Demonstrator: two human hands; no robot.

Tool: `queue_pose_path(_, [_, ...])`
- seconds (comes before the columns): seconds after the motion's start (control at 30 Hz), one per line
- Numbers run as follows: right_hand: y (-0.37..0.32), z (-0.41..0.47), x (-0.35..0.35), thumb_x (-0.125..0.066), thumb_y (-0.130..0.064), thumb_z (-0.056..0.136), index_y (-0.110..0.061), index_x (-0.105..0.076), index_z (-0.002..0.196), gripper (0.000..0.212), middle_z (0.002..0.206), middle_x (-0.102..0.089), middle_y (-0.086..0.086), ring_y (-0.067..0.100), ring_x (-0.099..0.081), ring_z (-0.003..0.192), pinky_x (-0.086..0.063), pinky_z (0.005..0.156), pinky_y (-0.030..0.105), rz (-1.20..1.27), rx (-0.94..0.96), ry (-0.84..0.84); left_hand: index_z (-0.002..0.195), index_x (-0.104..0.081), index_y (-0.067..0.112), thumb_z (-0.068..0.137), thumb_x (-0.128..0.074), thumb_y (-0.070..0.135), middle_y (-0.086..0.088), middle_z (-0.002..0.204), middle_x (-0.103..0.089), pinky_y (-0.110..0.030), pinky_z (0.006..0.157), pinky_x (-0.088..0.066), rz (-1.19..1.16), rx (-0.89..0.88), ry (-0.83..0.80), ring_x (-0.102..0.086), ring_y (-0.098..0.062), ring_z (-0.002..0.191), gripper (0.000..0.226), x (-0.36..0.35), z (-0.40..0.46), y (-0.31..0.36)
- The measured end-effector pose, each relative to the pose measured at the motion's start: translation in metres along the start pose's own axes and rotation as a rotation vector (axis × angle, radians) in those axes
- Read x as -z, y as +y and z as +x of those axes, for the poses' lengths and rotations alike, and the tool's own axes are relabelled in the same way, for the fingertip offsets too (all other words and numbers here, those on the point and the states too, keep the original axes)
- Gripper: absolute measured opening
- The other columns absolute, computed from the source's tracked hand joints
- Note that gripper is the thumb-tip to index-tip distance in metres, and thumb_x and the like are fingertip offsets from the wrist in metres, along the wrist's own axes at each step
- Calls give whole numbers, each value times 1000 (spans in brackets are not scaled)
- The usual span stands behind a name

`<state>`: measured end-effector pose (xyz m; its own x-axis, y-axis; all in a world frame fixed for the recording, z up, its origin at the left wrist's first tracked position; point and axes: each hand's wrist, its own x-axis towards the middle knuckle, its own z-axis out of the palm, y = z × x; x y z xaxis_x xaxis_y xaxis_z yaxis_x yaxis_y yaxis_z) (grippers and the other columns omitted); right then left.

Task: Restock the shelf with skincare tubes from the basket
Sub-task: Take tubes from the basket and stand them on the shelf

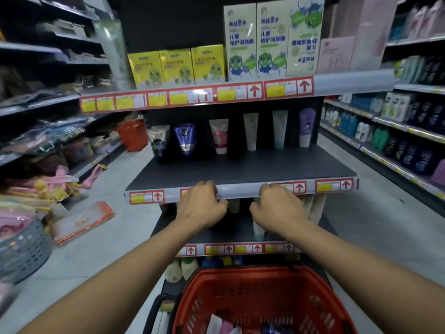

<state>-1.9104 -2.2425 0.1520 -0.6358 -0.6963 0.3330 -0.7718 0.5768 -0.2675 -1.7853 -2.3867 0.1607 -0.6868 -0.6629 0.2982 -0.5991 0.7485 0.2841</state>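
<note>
My left hand (201, 206) and my right hand (277, 206) are side by side in front of the middle shelf's (240, 169) front edge, knuckles up and fingers curled away from the camera. What lies in either palm is hidden. Several skincare tubes (220, 136) stand in a row at the back of that shelf. On the shelf below, a pale tube (234, 206) shows between my hands, and a white and teal tube (258, 231) stands just under my right hand. The red basket (240, 290) sits below my arms with a few tubes (225, 325) in its bottom.
Yellow and green boxes (177, 66) fill the top shelf. Aisle shelving runs along both sides, with bottles (385, 133) on the right. A second red basket (132, 135) stands on the floor at the left, near a grey basket (24, 251) and flat packets (83, 221).
</note>
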Motion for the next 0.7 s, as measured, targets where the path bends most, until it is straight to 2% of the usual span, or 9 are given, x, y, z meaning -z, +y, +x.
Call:
queue_pose_path(0.17, [26, -27, -38, -54, -44, 89, -12, -60, 108, 38, 107, -60, 8, 32, -62, 100, -46, 71, 38, -53, -42, -91, 108, -61, 22, 85, -59, 44, -3, 110, -66, -35, 66, -46, -25, -39, -119, -64, -29, 94, 32, -40, -27, 3])
queue_pose_path(0.3, [47, -48, -76, -56, -43, 91, -15, -52, 97, 29, 96, -55, 7, 33, -62, 96, -43, 66, 35, -28, -90, -185, 116, -62, 21, 87, -59, 43, -4, 118, -64, -37, 76, -51, -17, -31, -238, -63, -31, 103, 36, -78, -45, -8])
queue_pose_path(0.4, [65, -62, -109, -56, -44, 91, -16, -48, 94, 29, 96, -59, 8, 32, -64, 94, -41, 63, 33, -47, -130, -271, 111, -62, 20, 86, -60, 41, -7, 116, -66, -37, 77, -52, -3, 25, -341, -64, -33, 105, 33, -117, -59, -22])
queue_pose_path(0.53, [89, -80, -149, -56, -42, 87, -12, -56, 101, 33, 104, -64, 12, 33, -66, 96, -53, 73, 36, -76, -218, -459, 107, -61, 18, 85, -61, 41, -11, 112, -68, -38, 75, -55, 20, 58, -500, -67, -35, 101, 32, -171, -83, -38])
queue_pose_path(0.6, [101, -88, -167, -56, -41, 87, -11, -61, 98, 33, 105, -68, 13, 33, -68, 94, -55, 75, 37, -107, -239, -549, 105, -62, 16, 85, -61, 40, -11, 110, -70, -38, 74, -57, 16, 83, -588, -69, -34, 97, 31, -197, -92, -46])
queue_pose_path(0.7, [117, -101, -195, -55, -41, 91, -8, -69, 110, 41, 111, -70, 16, 34, -68, 101, -56, 83, 38, -99, -302, -748, 106, -64, 17, 85, -63, 38, -9, 109, -70, -38, 76, -58, 0, 131, -711, -69, -33, 98, 31, -235, -106, -54])
